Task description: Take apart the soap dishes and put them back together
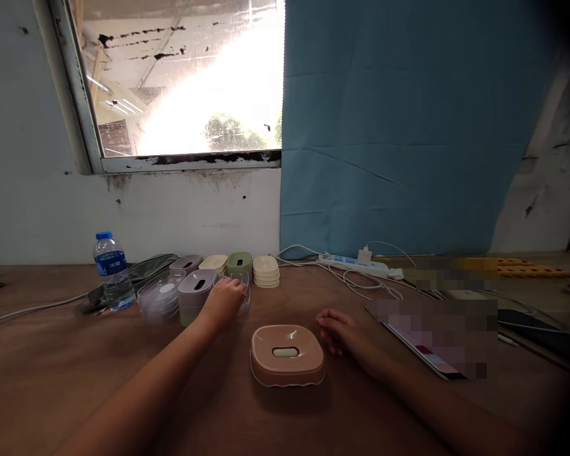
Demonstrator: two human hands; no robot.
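Note:
A pink tissue-box lid [287,367] lies on the table before me, with an oval slot in its top and something cream-coloured showing through the slot. My left hand [224,299] is stretched forward, fingers bent down over the rim of a clear plastic box [244,300], partly hidden behind the hand. Just left of that hand stands a stack of lilac lids [192,303] with a slot on top, greenish at the bottom. To the right of the pink lid, my right hand [337,330] hovers or rests with loosely curved fingers, holding nothing and apart from the lid.
More clear boxes [159,301] stand at left beside a water bottle [114,272]. Behind are a green lid [240,265], stacked cream pieces [266,272] and a dark bag [147,271]. A power strip [354,265] with cables and a blurred-out flat device [432,342] lie right.

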